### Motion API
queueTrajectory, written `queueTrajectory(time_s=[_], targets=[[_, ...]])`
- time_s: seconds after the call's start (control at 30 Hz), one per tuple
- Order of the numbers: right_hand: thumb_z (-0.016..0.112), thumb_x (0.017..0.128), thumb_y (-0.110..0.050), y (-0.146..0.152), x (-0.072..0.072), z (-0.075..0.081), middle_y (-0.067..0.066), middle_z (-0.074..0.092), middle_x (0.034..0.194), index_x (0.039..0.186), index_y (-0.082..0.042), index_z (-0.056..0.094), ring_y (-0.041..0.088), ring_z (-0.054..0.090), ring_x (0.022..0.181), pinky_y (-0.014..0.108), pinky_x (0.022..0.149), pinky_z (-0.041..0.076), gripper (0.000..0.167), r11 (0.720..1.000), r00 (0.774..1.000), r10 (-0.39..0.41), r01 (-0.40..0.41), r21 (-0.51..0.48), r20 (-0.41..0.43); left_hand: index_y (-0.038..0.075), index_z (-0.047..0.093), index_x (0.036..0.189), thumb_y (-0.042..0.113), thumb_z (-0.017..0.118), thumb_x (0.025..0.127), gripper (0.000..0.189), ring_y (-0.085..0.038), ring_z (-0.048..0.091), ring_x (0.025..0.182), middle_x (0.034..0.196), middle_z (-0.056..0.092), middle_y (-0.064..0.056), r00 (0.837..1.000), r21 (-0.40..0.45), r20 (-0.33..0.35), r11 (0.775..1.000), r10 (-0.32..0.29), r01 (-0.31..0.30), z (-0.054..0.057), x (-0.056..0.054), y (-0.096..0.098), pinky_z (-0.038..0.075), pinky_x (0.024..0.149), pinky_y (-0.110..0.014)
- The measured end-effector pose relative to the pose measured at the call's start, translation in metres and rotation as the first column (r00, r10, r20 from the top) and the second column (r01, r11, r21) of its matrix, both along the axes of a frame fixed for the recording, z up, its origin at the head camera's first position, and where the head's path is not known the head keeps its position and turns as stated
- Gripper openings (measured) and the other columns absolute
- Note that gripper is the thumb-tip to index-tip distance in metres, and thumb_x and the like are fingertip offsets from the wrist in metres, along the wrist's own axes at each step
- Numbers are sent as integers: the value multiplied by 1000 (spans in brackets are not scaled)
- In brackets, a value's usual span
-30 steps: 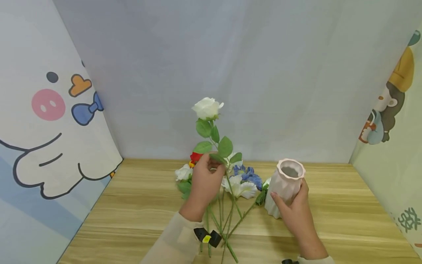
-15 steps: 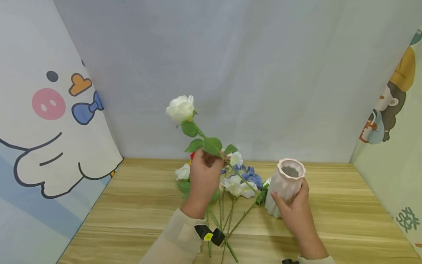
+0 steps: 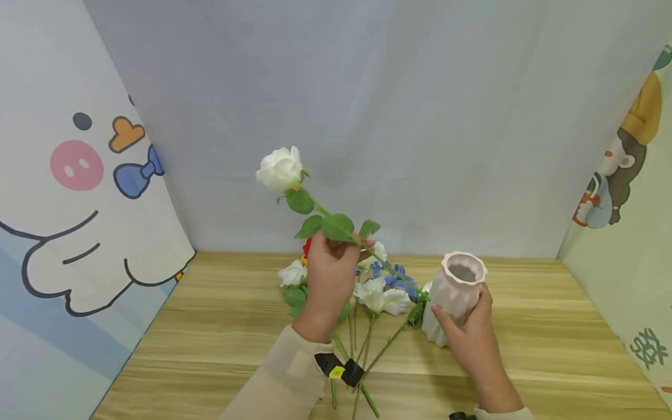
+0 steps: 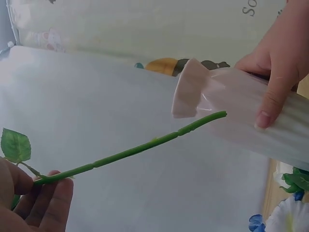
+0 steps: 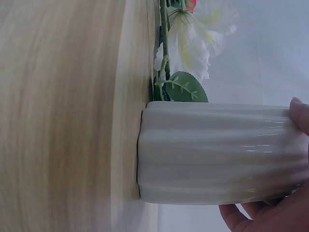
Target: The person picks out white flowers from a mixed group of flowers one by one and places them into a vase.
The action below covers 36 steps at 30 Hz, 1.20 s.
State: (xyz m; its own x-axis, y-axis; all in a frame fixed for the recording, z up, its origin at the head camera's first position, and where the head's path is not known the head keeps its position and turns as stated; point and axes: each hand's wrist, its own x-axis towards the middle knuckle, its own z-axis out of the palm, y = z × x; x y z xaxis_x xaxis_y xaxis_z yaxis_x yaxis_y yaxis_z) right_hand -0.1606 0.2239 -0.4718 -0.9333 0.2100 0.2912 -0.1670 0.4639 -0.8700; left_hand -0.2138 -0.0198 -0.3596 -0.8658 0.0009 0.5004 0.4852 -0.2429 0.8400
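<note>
Head view: smooth grey cloth backdrop [image 3: 420, 116] along the back edge of the surface [image 3: 567, 338], which is wood-grained with light and dark streaks. White cartoon-print panel [image 3: 42, 233] down the left edge, pale green printed panel [image 3: 604, 262] down the right edge.

Fluted vase [image 3: 451, 297], glossy, ceramic-looking, off-white going pinkish at the scalloped rim, base on the surface, toward the back right corner. Mouth faces up.

Held white rose [image 3: 338, 226] is off the surface, slanting in front of the backdrop: layered bloom high toward the left edge, oval toothed leaves mid-stem, bare green stem running down to the vase. Left wrist view shows the stem notched, bent near its tip; tip overlaps the vase's outer wall below the rim, contact can't be told.

Right hand [image 3: 475, 338] grips the vase, thumb on its near wall, fingers wrapped behind. Left hand [image 3: 331, 280] pinches the rose stem by the leaves, between thumb and fingers.

Loose flowers lie mid-surface, heads toward the back edge, thin stems [image 3: 370, 401] crossing toward the front edge: ruffled white flower [image 3: 375, 296], crinkled blue flower [image 3: 403, 287], second white rose [image 3: 292, 273], green leaves [image 3: 416, 314] beside the vase, and a red flower [image 3: 307, 246], mostly hidden.
</note>
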Motion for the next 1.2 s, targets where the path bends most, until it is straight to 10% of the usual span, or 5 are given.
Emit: queueTrajectory(time_s=[0.6, 1.2], targets=[[73, 98, -21, 2, 2, 3, 34, 26, 153, 162, -7, -5, 56, 36, 136, 76, 105, 32, 102, 1000, 999, 18, -18, -2, 50, -3, 48, 113, 8, 53, 108, 13, -49, 65, 105, 108, 54, -17, 986, 94, -145, 993, 78, -65, 10, -5, 13, 58, 93, -45], [75, 97, -22, 0, 1, 2, 35, 29, 150, 162, -6, -1, 56, 38, 135, 75, 105, 32, 100, 1000, 999, 6, -6, 10, 40, -1, 53, 102, -5, 52, 105, 5, -52, 63, 98, 101, 54, -23, 984, 133, -175, 991, 19, 4, 11, -4, 29, 56, 91, -56]])
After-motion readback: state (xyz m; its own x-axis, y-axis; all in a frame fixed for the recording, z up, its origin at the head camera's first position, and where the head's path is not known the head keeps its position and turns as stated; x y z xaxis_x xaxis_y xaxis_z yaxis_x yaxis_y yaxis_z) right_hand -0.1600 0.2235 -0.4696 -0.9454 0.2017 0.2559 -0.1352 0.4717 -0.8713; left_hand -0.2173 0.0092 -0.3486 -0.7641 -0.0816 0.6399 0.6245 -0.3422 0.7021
